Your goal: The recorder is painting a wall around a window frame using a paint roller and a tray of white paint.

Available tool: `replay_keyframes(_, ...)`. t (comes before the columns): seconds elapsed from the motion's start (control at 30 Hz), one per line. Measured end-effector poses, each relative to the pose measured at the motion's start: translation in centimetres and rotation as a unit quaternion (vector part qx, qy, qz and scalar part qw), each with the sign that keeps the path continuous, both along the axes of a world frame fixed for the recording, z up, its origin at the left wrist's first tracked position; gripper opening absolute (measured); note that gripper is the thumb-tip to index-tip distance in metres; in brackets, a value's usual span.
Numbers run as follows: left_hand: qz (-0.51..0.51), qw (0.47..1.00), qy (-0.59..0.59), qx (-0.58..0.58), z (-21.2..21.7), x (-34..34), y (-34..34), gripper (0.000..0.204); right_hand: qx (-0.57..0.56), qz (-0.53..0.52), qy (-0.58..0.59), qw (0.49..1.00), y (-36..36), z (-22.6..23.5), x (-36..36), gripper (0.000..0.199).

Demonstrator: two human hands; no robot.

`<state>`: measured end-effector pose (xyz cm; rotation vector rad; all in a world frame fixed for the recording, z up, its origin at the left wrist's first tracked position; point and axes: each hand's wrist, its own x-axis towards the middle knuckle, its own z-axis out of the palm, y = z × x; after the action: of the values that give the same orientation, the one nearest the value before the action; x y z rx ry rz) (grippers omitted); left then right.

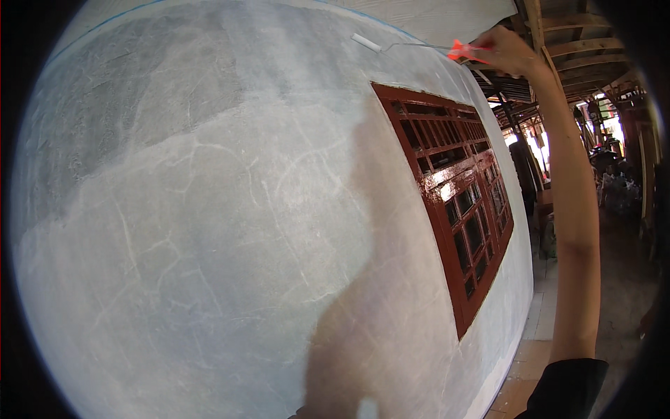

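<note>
My right hand (509,52), raised high at the upper right, is closed around the orange-red handle of a small paint roller (366,43). The roller's thin wire arm reaches leftward from the handle. Its white sleeve lies at the upper part of the grey-white wall (209,230), above the window; I cannot tell how firmly it touches. The wall is patchy, darker grey at the upper left and paler below, with light crack-like lines across it. My left hand is out of view.
A glossy red-brown window frame (430,188) with bars and panes is set in the wall. Blue edging (112,24) runs along the wall's top. Tiled floor (528,359) lies at lower right; wooden roof beams (583,49) and cluttered objects (614,174) stand beyond my arm.
</note>
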<state>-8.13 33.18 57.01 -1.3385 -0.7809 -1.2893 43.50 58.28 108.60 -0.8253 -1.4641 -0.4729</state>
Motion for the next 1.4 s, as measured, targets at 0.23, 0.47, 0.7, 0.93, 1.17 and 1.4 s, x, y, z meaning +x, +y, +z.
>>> replay_keyframes(0.23, 0.101, 0.992, -0.026, -0.077, 0.6, 1.4, -1.0, 0.01, -0.01, -0.125, 0.009, 0.992, 8.8, 6.1, -11.0, 0.043)
replay_keyframes(0.47, 0.189, 0.97, -0.067, -0.139, -0.6, 0.9, -2.2, 0.01, -0.018, -0.074, -0.051, 0.996, 4.3, 2.9, -8.3, 0.035)
replay_keyframes(0.7, 0.192, 0.969, -0.059, -0.146, 1.4, 1.6, -2.5, 0.013, -0.025, -0.07, -0.037, 0.997, -2.3, 2.7, -4.2, 0.036)
replay_keyframes(0.93, 0.165, 0.974, -0.043, -0.148, -0.9, -0.7, -1.8, 0.024, 0.04, -0.138, 0.033, 0.989, 9.2, 4.5, -10.6, 0.032)
replay_keyframes(1.17, 0.083, 0.994, -0.008, -0.071, 1.8, 0.9, -1.5, 0.015, -0.02, -0.043, -0.035, 0.998, -1.0, 2.1, -4.8, 0.04)
replay_keyframes(1.4, 0.063, 0.994, 0.049, -0.076, 0.7, -0.5, -1.4, 0.011, -0.013, -0.085, -0.02, 0.996, 5.4, 6.7, -7.1, 0.039)
